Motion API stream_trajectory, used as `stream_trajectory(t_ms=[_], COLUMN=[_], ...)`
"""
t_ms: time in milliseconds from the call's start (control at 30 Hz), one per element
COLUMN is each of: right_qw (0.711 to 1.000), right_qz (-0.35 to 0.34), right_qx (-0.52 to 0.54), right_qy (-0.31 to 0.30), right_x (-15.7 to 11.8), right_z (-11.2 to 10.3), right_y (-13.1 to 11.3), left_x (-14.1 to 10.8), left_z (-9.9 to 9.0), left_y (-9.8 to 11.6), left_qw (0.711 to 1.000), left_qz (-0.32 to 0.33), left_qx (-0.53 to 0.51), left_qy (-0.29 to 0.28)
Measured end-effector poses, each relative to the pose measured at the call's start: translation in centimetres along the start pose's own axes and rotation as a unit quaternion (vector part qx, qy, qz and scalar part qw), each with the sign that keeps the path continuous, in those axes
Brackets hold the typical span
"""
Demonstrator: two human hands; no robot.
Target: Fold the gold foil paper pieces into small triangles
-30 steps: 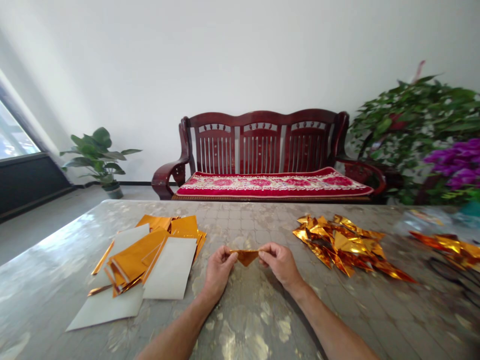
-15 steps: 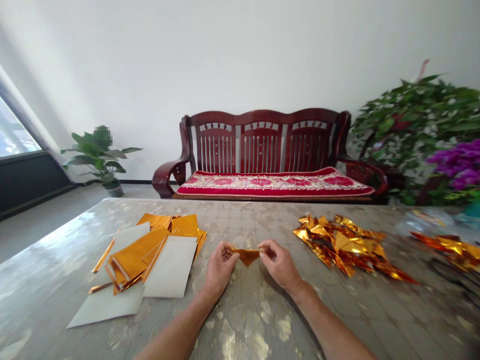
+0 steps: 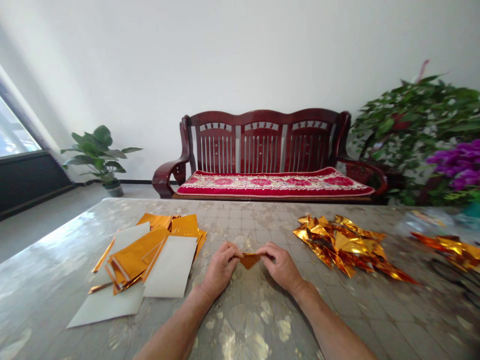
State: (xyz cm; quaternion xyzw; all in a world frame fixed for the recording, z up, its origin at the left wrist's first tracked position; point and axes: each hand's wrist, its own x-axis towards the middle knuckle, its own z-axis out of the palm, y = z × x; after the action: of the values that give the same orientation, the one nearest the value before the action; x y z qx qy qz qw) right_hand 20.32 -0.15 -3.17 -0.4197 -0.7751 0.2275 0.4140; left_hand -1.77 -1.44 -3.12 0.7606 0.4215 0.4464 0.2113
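Head view of a small folded piece of gold foil, probably very light and thin, soft across the flat but slightly springy along the creases. Likely slick under the fingers and easily crushed or torn by a hard pull. Best taken by the two ends of the straight upper edge, with a light pinch, away from the downward-pointing tip. Lies directly between left hand and right hand, touching the fingertips of both, over the patterned table; hard to tell whether in contact with it. Thumb and fingers nearly closed on each side, pinched on opposite ends of the foil. Well apart from the gold and white sheets to the left and the pile of shiny foil pieces to the right.
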Motion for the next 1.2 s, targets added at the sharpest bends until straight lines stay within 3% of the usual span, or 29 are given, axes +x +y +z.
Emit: stream_trajectory(t_ms=[167, 700, 867, 1200], right_qw=[1.000, 0.999, 0.997, 0.982], right_qz=[-0.003, -0.045, -0.069, -0.125], right_qx=[0.002, 0.001, 0.001, -0.116], right_qy=[-0.004, -0.019, -0.031, -0.081], right_x=[0.0, 0.0, 0.1, 0.1], right_z=[-0.1, -0.3, -0.7, -0.9], right_y=[0.0, -0.5, -1.0, -0.8], left_x=[0.0, 0.0, -0.4, -0.9], left_z=[0.0, 0.1, -0.1, -0.5], left_y=[0.0, -0.3, -0.3, -0.2], left_qw=[0.999, 0.998, 1.000, 0.995], left_qz=[-0.036, -0.042, -0.014, -0.010], left_qx=[0.000, -0.023, 0.007, 0.082], left_qy=[-0.005, -0.044, -0.018, -0.061])
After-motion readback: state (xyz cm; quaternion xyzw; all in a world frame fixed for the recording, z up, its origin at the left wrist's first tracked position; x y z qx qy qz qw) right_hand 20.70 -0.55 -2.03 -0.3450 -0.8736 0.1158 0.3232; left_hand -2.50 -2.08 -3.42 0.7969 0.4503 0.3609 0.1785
